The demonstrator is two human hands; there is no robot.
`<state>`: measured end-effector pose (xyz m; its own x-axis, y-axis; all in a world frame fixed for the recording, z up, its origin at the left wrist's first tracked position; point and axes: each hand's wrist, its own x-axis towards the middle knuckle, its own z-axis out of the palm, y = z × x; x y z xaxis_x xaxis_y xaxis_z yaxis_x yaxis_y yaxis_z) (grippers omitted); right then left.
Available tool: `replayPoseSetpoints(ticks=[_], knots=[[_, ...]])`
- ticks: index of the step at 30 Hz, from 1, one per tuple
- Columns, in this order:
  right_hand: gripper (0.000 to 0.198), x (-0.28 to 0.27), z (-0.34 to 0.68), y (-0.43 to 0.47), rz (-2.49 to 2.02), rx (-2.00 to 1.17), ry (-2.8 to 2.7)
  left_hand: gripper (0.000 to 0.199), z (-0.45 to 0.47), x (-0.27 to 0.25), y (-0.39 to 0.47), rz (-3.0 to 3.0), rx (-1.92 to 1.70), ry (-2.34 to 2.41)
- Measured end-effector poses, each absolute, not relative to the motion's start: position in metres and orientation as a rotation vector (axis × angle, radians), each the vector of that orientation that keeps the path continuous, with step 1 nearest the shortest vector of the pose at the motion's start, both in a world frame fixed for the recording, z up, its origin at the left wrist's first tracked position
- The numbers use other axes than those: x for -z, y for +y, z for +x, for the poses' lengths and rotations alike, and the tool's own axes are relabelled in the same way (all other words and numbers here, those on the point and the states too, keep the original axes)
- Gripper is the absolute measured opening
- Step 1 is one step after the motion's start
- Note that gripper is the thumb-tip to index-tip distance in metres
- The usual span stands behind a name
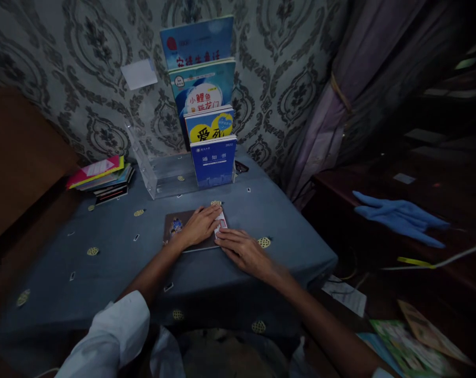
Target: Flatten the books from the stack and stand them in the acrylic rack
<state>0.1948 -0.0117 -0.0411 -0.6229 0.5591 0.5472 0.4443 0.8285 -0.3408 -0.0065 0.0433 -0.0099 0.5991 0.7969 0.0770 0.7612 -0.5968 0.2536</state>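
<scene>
A brown-covered book (pixel 176 224), with a small blue picture at its left and a white-and-red strip at its right edge, lies flat on the cloth-covered table. My left hand (pixel 200 226) rests on its cover, fingers stretched toward the strip. At the right edge of the book, my right hand (pixel 241 249) lays its outstretched fingers on the strip's lower end. The palms hide part of the cover. Behind the hands, a clear acrylic rack (pixel 153 184) holds several upright books in tiers, a blue booklet (pixel 213 163) at the front.
Several stacked books (pixel 100 176) sit at the table's left back. Dark glasses (pixel 241 167) lie beside the rack. To the right, a blue glove (pixel 399 212) rests on a dark red surface. Papers and booklets (pixel 411 346) lie lower right. A purple curtain (pixel 320 115) hangs by the patterned wall.
</scene>
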Motion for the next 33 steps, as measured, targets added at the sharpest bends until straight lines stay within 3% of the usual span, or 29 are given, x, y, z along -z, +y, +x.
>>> replayPoseSetpoints(ticks=[9,21,33], knots=[[0.042,0.033,0.202,-0.013,-0.997,-0.432,-2.039,0.041,-0.008,0.011,0.041,2.701,-0.323,1.227],[0.042,0.045,0.206,-0.004,-1.136,-0.554,-1.915,0.042,-0.008,0.006,-0.014,2.789,-0.262,1.008],[0.035,0.044,0.201,-0.003,-0.986,-0.484,-2.174,0.059,0.008,0.031,-0.066,2.786,-0.324,1.393]])
